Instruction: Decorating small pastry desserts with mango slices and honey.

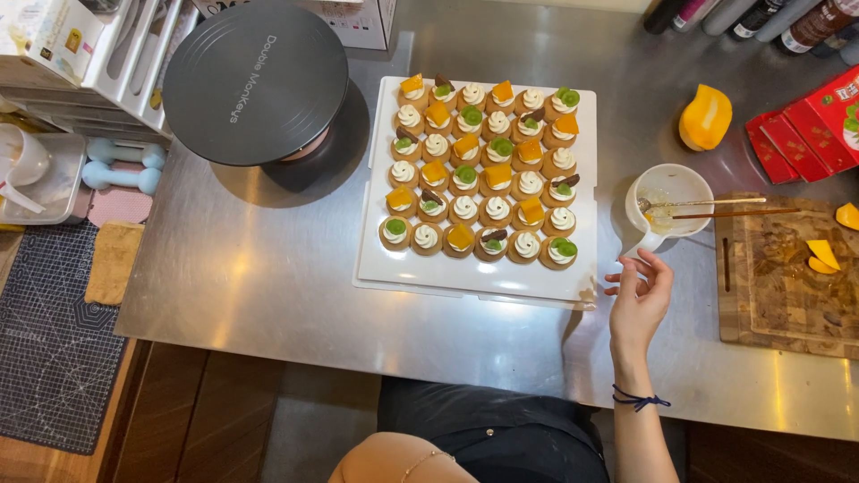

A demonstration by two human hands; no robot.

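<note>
The steel counter (268,286) carries a white tray (394,268) of small cream-topped tarts (481,170), a black turntable (255,82) just left of it. Your right hand (639,300) hovers just right of the tray, fingers loosely curled and empty, beneath a white handled bowl (669,199); your left hand is out of sight

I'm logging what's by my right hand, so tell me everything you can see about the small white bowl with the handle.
The small white bowl looks ceramic, round and glossy, with a short handle pointing toward the right hand, whose fingertips are at the handle; contact is unclear. It stands upright on the steel counter, between the white tray and the wooden cutting board. Inside is a little pale yellowish residue. A slim utensil and a brown stick rest across its rim.
</note>
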